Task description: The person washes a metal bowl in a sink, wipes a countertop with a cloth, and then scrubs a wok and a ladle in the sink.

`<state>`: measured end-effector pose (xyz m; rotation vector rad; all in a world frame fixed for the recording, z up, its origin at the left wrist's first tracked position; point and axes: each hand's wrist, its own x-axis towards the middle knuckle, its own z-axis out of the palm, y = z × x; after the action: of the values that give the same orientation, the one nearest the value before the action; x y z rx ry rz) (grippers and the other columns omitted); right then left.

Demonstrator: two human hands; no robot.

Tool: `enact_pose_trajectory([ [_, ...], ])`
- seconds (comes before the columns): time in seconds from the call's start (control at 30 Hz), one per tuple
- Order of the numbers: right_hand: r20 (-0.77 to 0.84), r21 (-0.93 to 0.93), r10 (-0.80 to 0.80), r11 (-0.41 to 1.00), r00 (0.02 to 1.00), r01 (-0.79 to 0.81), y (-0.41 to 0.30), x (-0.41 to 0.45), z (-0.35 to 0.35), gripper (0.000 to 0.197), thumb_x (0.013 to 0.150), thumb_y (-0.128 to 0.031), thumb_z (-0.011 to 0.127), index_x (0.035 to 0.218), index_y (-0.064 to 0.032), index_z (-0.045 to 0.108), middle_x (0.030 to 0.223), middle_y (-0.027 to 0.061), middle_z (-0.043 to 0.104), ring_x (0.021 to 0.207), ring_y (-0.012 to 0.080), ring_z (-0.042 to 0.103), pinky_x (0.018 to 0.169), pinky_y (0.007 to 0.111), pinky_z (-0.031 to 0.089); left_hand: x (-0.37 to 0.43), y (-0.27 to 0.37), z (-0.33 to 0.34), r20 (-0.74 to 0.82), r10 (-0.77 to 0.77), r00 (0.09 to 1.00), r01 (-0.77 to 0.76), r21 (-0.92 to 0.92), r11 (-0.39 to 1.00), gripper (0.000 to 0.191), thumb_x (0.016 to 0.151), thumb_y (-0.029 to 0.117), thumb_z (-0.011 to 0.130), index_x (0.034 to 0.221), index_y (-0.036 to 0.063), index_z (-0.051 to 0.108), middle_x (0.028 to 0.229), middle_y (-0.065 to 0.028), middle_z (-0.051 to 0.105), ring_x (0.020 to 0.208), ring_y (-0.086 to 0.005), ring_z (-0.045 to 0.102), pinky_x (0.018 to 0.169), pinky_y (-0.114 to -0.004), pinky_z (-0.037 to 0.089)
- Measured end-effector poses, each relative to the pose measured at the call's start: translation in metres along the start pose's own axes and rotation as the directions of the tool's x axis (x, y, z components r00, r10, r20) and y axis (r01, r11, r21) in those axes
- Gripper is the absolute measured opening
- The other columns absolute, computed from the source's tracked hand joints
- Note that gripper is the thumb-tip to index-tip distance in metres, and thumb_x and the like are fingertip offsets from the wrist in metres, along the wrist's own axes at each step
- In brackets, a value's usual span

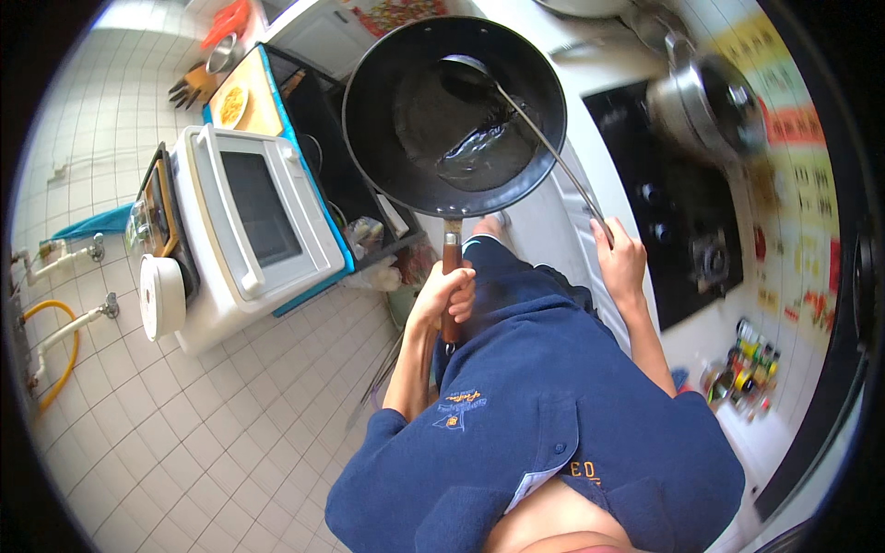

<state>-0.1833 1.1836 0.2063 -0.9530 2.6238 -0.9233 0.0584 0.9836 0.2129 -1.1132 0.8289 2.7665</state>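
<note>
My left hand is wrapped around the wooden handle of a large black wok, which I hold out in front of my body. A shiny clear liquid, or a wet film of it, lies in the bottom of the wok. In my right hand is the thin metal shaft of a ladle. Its dark bowl rests in or just over the far part of the wok; contact with the metal cannot be made out.
On my right a black glass hob carries a lidded metal pot. Bottles and jars cluster nearer me. At left stands a white countertop oven; behind it, a plate of yellow food sits on a wooden board.
</note>
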Motion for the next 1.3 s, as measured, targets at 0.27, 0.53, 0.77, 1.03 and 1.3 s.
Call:
enact_pose_trajectory([
  [0.27, 0.076, -0.030, -0.103, 0.994, 0.992, 0.106, -0.103, 0.223, 0.061, 0.017, 0.093, -0.022, 0.063, 0.087, -0.0063, 0.065, 0.067, 0.0171, 0.062, 0.062, 0.0391, 0.062, 0.054, 0.045, 0.045, 0.081, 0.168, -0.041, -0.093, 0.103, 0.990, -0.116, -0.142, 0.983, 0.015, 0.094, 0.014, 0.055, 0.083, 0.0081, 0.046, 0.050, 0.0035, 0.032, 0.034, -0.0059, 0.030, 0.031, -0.024, 0.027],
  [0.53, 0.160, 0.055, -0.154, 0.988, 0.975, 0.147, -0.186, 0.433, 0.170, 0.022, 0.094, -0.024, 0.063, 0.083, -0.0055, 0.062, 0.060, 0.0171, 0.057, 0.058, 0.0388, 0.060, 0.052, 0.043, 0.043, 0.198, 0.352, -0.115, -0.119, 0.174, 0.978, -0.205, -0.339, 0.918, 0.010, 0.095, 0.015, 0.052, 0.086, 0.0103, 0.053, 0.050, 0.0042, 0.033, 0.035, -0.0060, 0.032, 0.032, -0.025, 0.031],
  [0.77, 0.283, 0.141, -0.129, 0.986, 0.950, 0.092, -0.257, 0.612, 0.263, 0.023, 0.095, -0.025, 0.063, 0.083, -0.0053, 0.062, 0.061, 0.0172, 0.059, 0.059, 0.0376, 0.062, 0.053, 0.044, 0.044, 0.289, 0.499, -0.172, -0.258, 0.207, 0.944, -0.296, -0.382, 0.875, 0.015, 0.095, 0.016, 0.052, 0.080, 0.0113, 0.051, 0.048, 0.0058, 0.033, 0.034, -0.0050, 0.032, 0.030, -0.023, 0.031],
  [1.03, 0.408, 0.110, -0.161, 0.986, 0.899, 0.127, -0.333, 0.755, 0.338, 0.026, 0.094, -0.028, 0.063, 0.081, -0.0052, 0.060, 0.061, 0.0179, 0.060, 0.062, 0.0402, 0.061, 0.054, 0.047, 0.044, 0.342, 0.639, -0.229, -0.367, 0.148, 0.918, -0.271, -0.311, 0.911, 0.022, 0.095, 0.016, 0.054, 0.074, 0.0115, 0.046, 0.049, 0.0050, 0.034, 0.035, -0.0053, 0.034, 0.032, -0.023, 0.033],
  [1.3, 0.472, 0.084, -0.168, 0.986, 0.866, 0.145, -0.374, 0.815, 0.383, 0.025, 0.094, -0.027, 0.063, 0.081, -0.0053, 0.061, 0.059, 0.0192, 0.056, 0.058, 0.0407, 0.059, 0.052, 0.045, 0.043, 0.374, 0.709, -0.271, -0.386, 0.073, 0.920, -0.250, -0.431, 0.867, 0.023, 0.094, 0.015, 0.054, 0.074, 0.0112, 0.045, 0.049, 0.0047, 0.036, 0.035, -0.0052, 0.036, 0.032, -0.023, 0.034],
])
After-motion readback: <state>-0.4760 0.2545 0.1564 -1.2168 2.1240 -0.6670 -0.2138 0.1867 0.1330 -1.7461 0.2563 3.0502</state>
